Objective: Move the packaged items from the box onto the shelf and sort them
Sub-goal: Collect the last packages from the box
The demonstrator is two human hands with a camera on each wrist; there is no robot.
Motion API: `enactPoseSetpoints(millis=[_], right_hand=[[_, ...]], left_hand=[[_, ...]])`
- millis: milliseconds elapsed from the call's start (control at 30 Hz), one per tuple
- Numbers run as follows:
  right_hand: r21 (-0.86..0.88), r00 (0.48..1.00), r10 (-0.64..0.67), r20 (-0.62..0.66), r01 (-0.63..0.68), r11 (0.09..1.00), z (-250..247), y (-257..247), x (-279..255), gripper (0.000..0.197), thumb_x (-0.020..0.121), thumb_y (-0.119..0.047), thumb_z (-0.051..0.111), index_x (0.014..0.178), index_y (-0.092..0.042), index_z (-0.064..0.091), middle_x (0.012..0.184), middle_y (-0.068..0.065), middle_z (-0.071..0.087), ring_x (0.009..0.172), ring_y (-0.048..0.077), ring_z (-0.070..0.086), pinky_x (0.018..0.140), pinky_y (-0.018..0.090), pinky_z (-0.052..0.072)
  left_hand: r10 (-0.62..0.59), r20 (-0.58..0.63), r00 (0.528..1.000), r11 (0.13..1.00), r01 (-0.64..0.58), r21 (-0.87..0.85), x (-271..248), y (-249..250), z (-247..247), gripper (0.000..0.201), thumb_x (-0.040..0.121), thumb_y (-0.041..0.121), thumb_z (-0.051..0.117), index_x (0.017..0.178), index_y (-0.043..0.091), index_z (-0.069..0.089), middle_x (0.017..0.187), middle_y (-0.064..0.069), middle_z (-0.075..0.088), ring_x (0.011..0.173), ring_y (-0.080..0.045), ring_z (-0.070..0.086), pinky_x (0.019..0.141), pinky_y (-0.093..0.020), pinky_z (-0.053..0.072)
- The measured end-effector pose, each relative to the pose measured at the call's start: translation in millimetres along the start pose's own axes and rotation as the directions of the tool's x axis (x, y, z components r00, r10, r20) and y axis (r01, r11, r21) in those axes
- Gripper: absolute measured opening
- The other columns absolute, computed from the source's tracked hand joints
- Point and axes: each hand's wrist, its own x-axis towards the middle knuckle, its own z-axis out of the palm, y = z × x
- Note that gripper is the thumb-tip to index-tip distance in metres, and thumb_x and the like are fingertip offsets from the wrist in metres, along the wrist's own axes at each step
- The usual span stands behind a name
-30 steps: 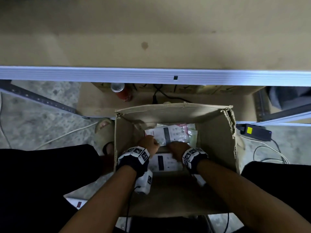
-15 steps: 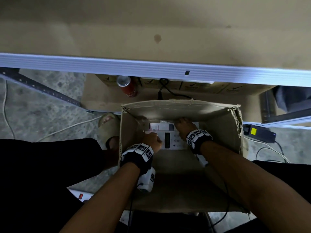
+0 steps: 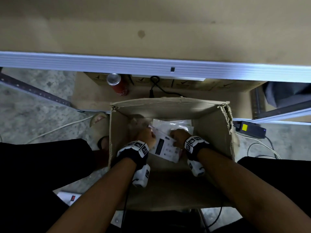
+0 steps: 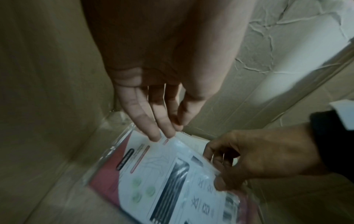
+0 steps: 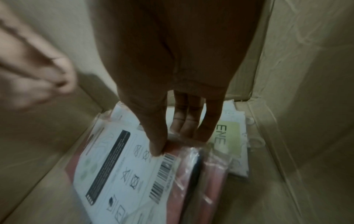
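Observation:
An open cardboard box (image 3: 215,132) stands on the floor below the bare tan shelf (image 3: 151,31). Both hands are down inside it. A clear-wrapped package (image 3: 165,148) with a white printed label and red edges lies skewed on top of the pile. My right hand (image 3: 178,134) pinches its right edge, thumb (image 5: 157,150) on the label and fingers (image 5: 191,128) underneath. My left hand (image 4: 164,133) has straight fingers whose tips touch the package's far left corner. A second package with a green label (image 5: 228,136) lies beneath, by the right wall.
The shelf's pale metal front rail (image 3: 151,64) runs across above the box. A red can (image 3: 117,84) and a black cable lie under the shelf. A black power adapter (image 3: 250,130) sits right of the box, a sandalled foot (image 3: 99,125) and a power strip (image 3: 70,197) left.
My right hand has come back from the box's far wall and now pinches the top package, which has turned askew. My left hand has stretched its fingers onto the package's far corner.

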Motion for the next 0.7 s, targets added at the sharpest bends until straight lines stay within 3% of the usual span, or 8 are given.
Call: enactPoseSetpoints(millis=[167, 300, 400, 567, 700], right_hand=[[0.013, 0.997, -0.031, 0.073, 0.03, 0.999, 18, -7, -6, 0.034, 0.086, -0.012, 0.067, 0.119, -0.003, 0.066, 0.125, 0.016, 0.065, 0.117, 0.03, 0.06, 0.097, 0.038, 0.05], [0.026, 0.995, -0.017, 0.099, 0.014, 1.0, 32, -5, -8, 0.03, 0.083, -0.012, 0.071, 0.112, -0.006, 0.071, 0.112, 0.016, 0.07, 0.104, 0.03, 0.068, 0.088, 0.036, 0.056], [0.029, 0.994, 0.013, 0.112, -0.017, 0.999, 38, -3, -9, 0.024, 0.083, -0.013, 0.067, 0.106, -0.007, 0.072, 0.111, 0.016, 0.07, 0.101, 0.032, 0.068, 0.085, 0.038, 0.058], [0.05, 0.992, 0.05, 0.117, -0.057, 0.997, 35, 2, -7, 0.025, 0.085, -0.01, 0.063, 0.109, -0.006, 0.069, 0.116, 0.017, 0.065, 0.104, 0.034, 0.065, 0.085, 0.037, 0.056], [0.064, 0.991, 0.068, 0.112, -0.075, 0.995, 30, 4, -6, 0.022, 0.085, -0.006, 0.062, 0.104, -0.004, 0.071, 0.115, 0.016, 0.066, 0.106, 0.031, 0.065, 0.085, 0.033, 0.055]], left_hand=[[0.118, -0.134, 0.984, 0.992, -0.121, -0.019, 31, 16, 4, 0.019, 0.091, 0.009, 0.054, 0.104, 0.009, 0.067, 0.112, -0.012, 0.068, 0.105, -0.028, 0.063, 0.092, -0.036, 0.053], [0.282, -0.045, 0.958, 0.955, -0.276, 0.105, 55, 20, 22, 0.041, 0.091, 0.009, 0.055, 0.13, 0.02, 0.06, 0.142, -0.006, 0.054, 0.13, -0.024, 0.05, 0.106, -0.031, 0.044], [0.356, -0.003, 0.934, 0.899, -0.342, 0.274, 70, 18, 34, 0.059, 0.089, 0.001, 0.055, 0.144, 0.021, 0.046, 0.15, -0.005, 0.045, 0.137, -0.026, 0.042, 0.113, -0.036, 0.037], [0.297, 0.037, 0.954, 0.818, -0.275, 0.505, 86, 17, 39, 0.054, 0.096, 0.009, 0.045, 0.148, 0.021, 0.037, 0.152, -0.01, 0.037, 0.139, -0.032, 0.036, 0.113, -0.049, 0.034], [0.275, 0.002, 0.962, 0.833, -0.239, 0.499, 89, 13, 41, 0.054, 0.094, 0.006, 0.046, 0.146, 0.017, 0.036, 0.151, -0.01, 0.034, 0.14, -0.033, 0.031, 0.11, -0.051, 0.036]])
